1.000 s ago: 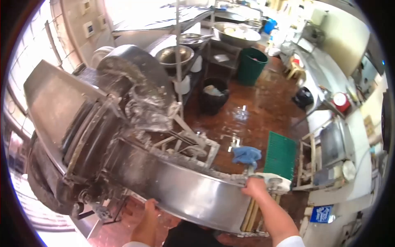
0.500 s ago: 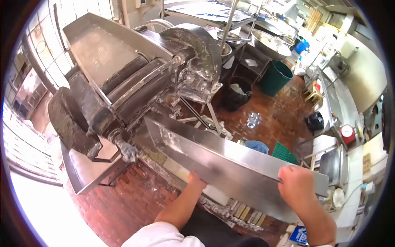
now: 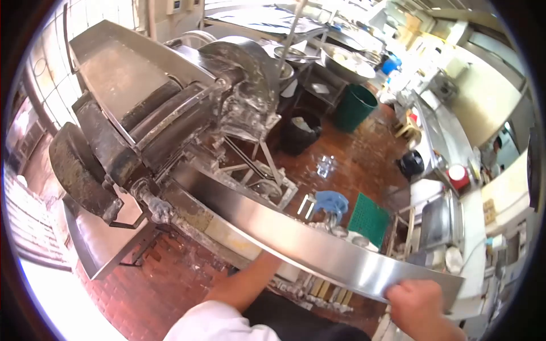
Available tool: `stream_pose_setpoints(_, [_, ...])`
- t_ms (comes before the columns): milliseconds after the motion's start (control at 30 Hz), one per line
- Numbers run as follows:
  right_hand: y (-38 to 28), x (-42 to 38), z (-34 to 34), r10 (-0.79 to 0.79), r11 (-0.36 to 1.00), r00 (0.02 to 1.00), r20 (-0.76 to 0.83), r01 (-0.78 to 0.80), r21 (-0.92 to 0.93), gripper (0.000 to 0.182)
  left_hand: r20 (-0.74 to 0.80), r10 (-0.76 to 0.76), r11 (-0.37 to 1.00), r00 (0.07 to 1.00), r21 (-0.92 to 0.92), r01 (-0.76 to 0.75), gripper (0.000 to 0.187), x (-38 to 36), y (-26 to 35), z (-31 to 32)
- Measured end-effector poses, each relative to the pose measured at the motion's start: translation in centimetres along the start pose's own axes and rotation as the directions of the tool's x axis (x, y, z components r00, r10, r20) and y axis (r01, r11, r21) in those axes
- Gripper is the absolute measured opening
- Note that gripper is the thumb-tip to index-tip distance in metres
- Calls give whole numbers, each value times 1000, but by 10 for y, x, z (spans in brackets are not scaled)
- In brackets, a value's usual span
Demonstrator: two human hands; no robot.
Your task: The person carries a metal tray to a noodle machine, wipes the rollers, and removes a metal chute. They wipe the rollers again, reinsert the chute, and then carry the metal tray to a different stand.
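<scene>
A long stainless-steel tray (image 3: 310,236) stretches from under the roller machine (image 3: 176,113) towards the lower right, seen nearly edge-on. My right hand (image 3: 418,301) is closed around the lower edge near its right end. My left hand (image 3: 271,262) reaches beneath the middle of the tray; its fingers are hidden behind the metal, so I cannot see how they lie. The tray's far left end sits close to the machine's rollers and a grimy knobbed shaft (image 3: 159,210). Below the tray runs a pale, dirty board (image 3: 236,236) on the machine's frame.
A second metal tray (image 3: 108,238) juts out at the machine's left. Beyond the tray are a blue plastic bag (image 3: 331,203), a green crate (image 3: 368,221), a black-lined bin (image 3: 300,133) and a green bin (image 3: 355,108). A steel counter (image 3: 449,139) lines the right.
The tray has tipped so its inner side no longer shows, and its left end has dropped towards the machine's frame. My right hand has moved down; my left has slipped beneath it.
</scene>
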State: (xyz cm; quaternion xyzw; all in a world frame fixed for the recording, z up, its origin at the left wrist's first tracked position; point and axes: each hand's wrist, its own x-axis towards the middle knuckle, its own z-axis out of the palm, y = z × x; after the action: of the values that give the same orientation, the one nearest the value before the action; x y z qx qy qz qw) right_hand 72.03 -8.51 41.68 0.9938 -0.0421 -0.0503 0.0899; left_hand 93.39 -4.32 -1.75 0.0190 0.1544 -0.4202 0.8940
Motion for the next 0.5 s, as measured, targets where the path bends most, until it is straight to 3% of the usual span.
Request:
stream_pose_setpoints(67, [-12, -1, 19, -59, 992, 995, -75, 50, -115, 15, 45, -18, 1000, 999, -2, 18, 55, 16, 1, 6])
stream_pose_setpoints(133, [-12, -2, 2, -36, 994, 999, 9, 37, -102, 13, 113, -39, 999, 993, 23, 36, 55, 17, -6, 12])
stream_pose_setpoints(233, [5, -20, 14, 8, 1000, 999, -34, -9, -24, 12, 95, -91, 996, 991, 18, 90, 55, 30, -19, 6])
stream_pose_setpoints(300, [5, -20, 12, 24, 999, 1000, 7, -23, -49, 11, 180, -119, 993, 976, 3, 121, 55, 37, -27, -3])
stream_pose_setpoints(367, [12, -28, -12, 30, 997, 998, -58, -34, -75, 12, 255, -186, 983, 949, 34, 183, 55, 13, -32, -24])
stream_pose_setpoints(433, [30, -45, -23, 127, 989, 983, -133, -136, -61, 15, -135, -196, 943, 971, 244, 224, 52, -61, -18, 9])
stream_pose_setpoints(467, [48, -55, -26, 203, 976, 962, -182, -214, -42, 16, 48, -52, 538, 997, 843, -12, 49, -65, -4, -79])
stream_pose_setpoints(500, [63, -57, -27, 296, 951, 937, -186, -307, -32, 16, 3, -92, 734, 996, 676, 66, 45, -81, 16, -93])
